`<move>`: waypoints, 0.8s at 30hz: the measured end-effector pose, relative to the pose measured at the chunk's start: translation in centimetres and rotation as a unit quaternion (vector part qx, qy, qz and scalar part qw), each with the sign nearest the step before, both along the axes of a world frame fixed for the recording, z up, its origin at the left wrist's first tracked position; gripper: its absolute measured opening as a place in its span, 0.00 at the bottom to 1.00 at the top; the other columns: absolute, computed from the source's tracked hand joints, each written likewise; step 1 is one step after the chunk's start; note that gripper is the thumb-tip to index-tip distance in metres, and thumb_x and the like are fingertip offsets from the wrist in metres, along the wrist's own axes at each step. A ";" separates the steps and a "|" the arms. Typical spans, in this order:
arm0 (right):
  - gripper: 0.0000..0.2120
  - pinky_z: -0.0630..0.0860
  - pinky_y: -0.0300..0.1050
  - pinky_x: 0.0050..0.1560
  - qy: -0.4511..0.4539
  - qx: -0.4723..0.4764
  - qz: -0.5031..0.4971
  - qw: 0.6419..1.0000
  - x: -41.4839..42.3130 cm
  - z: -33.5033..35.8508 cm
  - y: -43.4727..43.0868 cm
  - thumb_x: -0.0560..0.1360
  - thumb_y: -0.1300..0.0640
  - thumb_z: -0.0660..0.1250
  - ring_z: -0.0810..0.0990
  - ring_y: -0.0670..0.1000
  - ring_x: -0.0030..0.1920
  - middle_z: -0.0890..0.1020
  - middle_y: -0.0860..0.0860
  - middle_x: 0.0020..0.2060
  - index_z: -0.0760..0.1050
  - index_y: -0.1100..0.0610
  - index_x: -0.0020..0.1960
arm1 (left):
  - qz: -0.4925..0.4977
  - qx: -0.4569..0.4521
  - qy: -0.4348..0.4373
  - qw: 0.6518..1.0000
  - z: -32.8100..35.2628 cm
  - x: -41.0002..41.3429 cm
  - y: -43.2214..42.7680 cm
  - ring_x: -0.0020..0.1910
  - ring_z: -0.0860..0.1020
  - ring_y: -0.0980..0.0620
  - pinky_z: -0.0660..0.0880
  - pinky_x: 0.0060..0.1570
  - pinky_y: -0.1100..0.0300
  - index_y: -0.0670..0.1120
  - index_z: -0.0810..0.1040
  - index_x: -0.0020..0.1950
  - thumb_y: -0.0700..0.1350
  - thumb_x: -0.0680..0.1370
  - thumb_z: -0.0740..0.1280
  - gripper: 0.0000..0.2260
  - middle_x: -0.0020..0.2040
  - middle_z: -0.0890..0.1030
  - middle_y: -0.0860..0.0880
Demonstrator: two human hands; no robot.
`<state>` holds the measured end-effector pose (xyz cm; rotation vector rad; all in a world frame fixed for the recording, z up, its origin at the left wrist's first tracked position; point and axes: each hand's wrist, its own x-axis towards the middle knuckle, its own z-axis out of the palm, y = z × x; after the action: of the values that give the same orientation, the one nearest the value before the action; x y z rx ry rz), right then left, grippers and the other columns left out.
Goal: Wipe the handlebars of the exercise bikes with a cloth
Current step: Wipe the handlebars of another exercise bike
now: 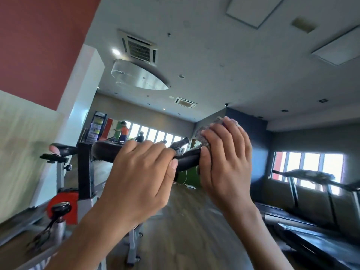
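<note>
A black padded handlebar point(189, 159) of an exercise bike runs across the middle of the view. My left hand point(142, 176) grips the bar from above, thumb under it. Just to its right, my right hand point(226, 162) holds a grey speckled cloth point(202, 136) wrapped round the bar's right part, fingers curled over the cloth. Most of the cloth is hidden by that hand. The bar's left end point(103, 151) meets the bike's black upright post point(84, 170).
A second bike with a black saddle point(62, 149) and red flywheel cover point(66, 199) stands at the left by the wall. Treadmills point(311, 201) line the right side under windows. Wooden floor point(187, 221) lies ahead. People stand far back near the windows.
</note>
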<state>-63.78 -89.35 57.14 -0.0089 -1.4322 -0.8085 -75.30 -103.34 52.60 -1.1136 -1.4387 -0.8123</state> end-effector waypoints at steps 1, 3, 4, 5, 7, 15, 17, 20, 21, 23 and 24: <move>0.17 0.63 0.59 0.71 -0.001 0.010 0.016 1.000 -0.9 -1.1 0.0 0.80 0.56 0.55 0.70 0.61 0.69 0.79 0.59 0.61 0.76 0.61 0.61 | 0.003 0.003 0.001 1.000 0.0 0.0 0.0 0.38 0.73 0.46 0.66 0.42 0.51 0.46 0.77 0.45 0.48 0.81 0.52 0.15 0.39 0.77 0.51; 0.18 0.60 0.59 0.74 -0.029 0.055 0.036 0.997 -1.7 -2.4 0.8 0.82 0.54 0.52 0.65 0.62 0.72 0.74 0.59 0.67 0.70 0.60 0.67 | 0.009 0.013 0.009 1.000 -0.1 0.1 0.0 0.38 0.73 0.46 0.65 0.41 0.51 0.46 0.76 0.44 0.48 0.81 0.53 0.15 0.38 0.76 0.50; 0.19 0.58 0.58 0.74 -0.037 0.078 0.036 0.996 -1.7 -2.4 1.5 0.82 0.52 0.51 0.63 0.61 0.73 0.71 0.58 0.68 0.68 0.59 0.69 | 0.010 0.017 0.013 1.000 -0.1 0.0 0.1 0.38 0.73 0.45 0.65 0.41 0.51 0.46 0.76 0.44 0.48 0.81 0.52 0.15 0.38 0.76 0.50; 0.19 0.58 0.57 0.75 -0.032 0.090 0.039 0.995 -1.6 -2.1 2.2 0.82 0.52 0.50 0.62 0.60 0.74 0.69 0.57 0.69 0.66 0.58 0.69 | 0.009 0.018 0.015 1.000 -0.2 0.0 0.2 0.38 0.73 0.45 0.65 0.42 0.51 0.45 0.77 0.44 0.48 0.81 0.52 0.16 0.38 0.76 0.50; 0.19 0.57 0.58 0.75 0.014 0.059 0.089 0.994 -2.0 -1.3 3.1 0.83 0.51 0.49 0.59 0.58 0.75 0.68 0.57 0.69 0.66 0.57 0.69 | 0.004 0.022 0.017 1.000 -0.1 -0.2 0.3 0.38 0.74 0.46 0.64 0.42 0.52 0.45 0.78 0.46 0.48 0.82 0.52 0.16 0.39 0.77 0.51; 0.24 0.46 0.57 0.76 0.058 -0.080 0.329 0.939 -8.4 -6.1 -0.8 0.83 0.51 0.46 0.42 0.60 0.78 0.47 0.48 0.78 0.50 0.53 0.78 | 0.024 -0.034 0.030 0.999 0.3 -0.4 -0.5 0.40 0.73 0.47 0.62 0.43 0.53 0.46 0.75 0.45 0.48 0.82 0.51 0.16 0.40 0.76 0.51; 0.24 0.46 0.57 0.76 0.085 -0.115 0.372 0.917 -8.3 -5.0 -1.0 0.83 0.52 0.46 0.43 0.60 0.78 0.48 0.49 0.78 0.52 0.55 0.78 | 0.029 -0.060 0.033 0.997 0.6 -0.5 -0.9 0.42 0.74 0.49 0.61 0.44 0.55 0.46 0.76 0.48 0.49 0.83 0.50 0.16 0.42 0.77 0.52; 0.24 0.44 0.53 0.77 0.152 -0.215 0.492 0.830 -7.6 -2.8 -2.8 0.81 0.57 0.50 0.43 0.59 0.78 0.50 0.55 0.77 0.56 0.62 0.76 | 0.042 -0.088 0.024 0.995 0.8 -0.8 -1.6 0.46 0.75 0.52 0.61 0.45 0.57 0.48 0.76 0.56 0.51 0.83 0.48 0.18 0.46 0.78 0.54; 0.24 0.44 0.52 0.77 0.161 -0.239 0.524 0.801 -7.6 -2.5 -3.6 0.81 0.58 0.50 0.42 0.59 0.78 0.48 0.56 0.77 0.55 0.63 0.76 | 0.045 -0.092 0.019 0.995 0.8 -1.0 -1.8 0.46 0.74 0.52 0.61 0.45 0.57 0.48 0.76 0.56 0.52 0.83 0.48 0.18 0.46 0.78 0.54; 0.25 0.43 0.54 0.77 0.154 -0.260 0.562 0.770 -8.1 -3.5 -4.9 0.82 0.57 0.50 0.40 0.59 0.78 0.45 0.56 0.77 0.52 0.64 0.76 | 0.056 -0.101 0.011 0.993 0.8 -1.5 -2.4 0.48 0.74 0.51 0.62 0.46 0.56 0.49 0.75 0.56 0.53 0.83 0.47 0.18 0.47 0.78 0.54; 0.26 0.43 0.56 0.77 0.142 -0.257 0.567 0.770 -8.8 -4.4 -5.3 0.83 0.55 0.49 0.39 0.60 0.78 0.43 0.55 0.77 0.50 0.63 0.77 | 0.063 -0.105 0.012 0.992 0.7 -1.7 -2.6 0.49 0.74 0.51 0.64 0.46 0.55 0.48 0.74 0.58 0.53 0.83 0.47 0.18 0.49 0.78 0.53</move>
<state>-72.59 -94.66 52.74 0.2824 -1.0431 0.5821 -76.99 -105.97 53.31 -1.1724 -1.5834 -0.5672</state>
